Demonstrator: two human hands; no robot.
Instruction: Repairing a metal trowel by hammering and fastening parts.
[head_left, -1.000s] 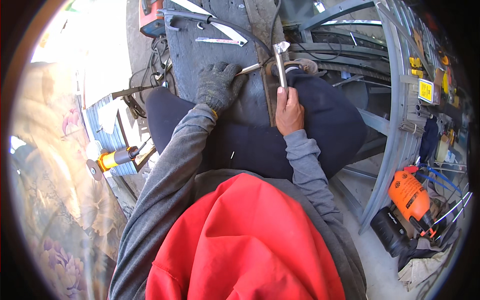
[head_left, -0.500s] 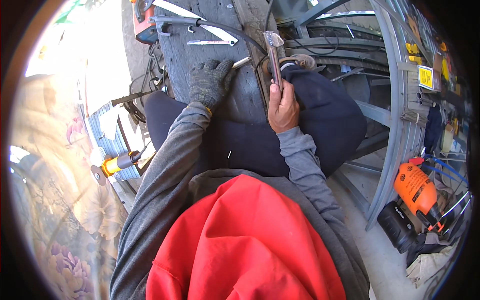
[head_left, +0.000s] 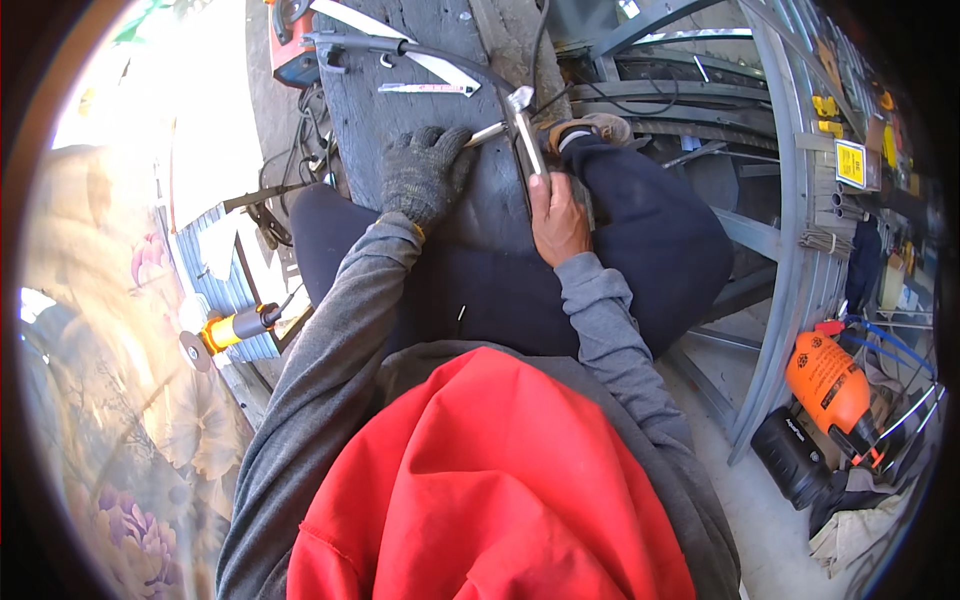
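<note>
Here, slim metal piece [head_left: 488, 133] in fingers [head_left: 458, 138] of gloved left hand [head_left: 424, 178], hammer [head_left: 530, 143] in those of bare right hand [head_left: 561, 222]

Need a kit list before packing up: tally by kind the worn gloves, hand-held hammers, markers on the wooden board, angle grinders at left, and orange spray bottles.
Work glove, on the left hand: 1
Hammer, in the right hand: 1
Marker on the wooden board: 1
Angle grinder: 1
Orange spray bottle: 1
Total: 5
</note>
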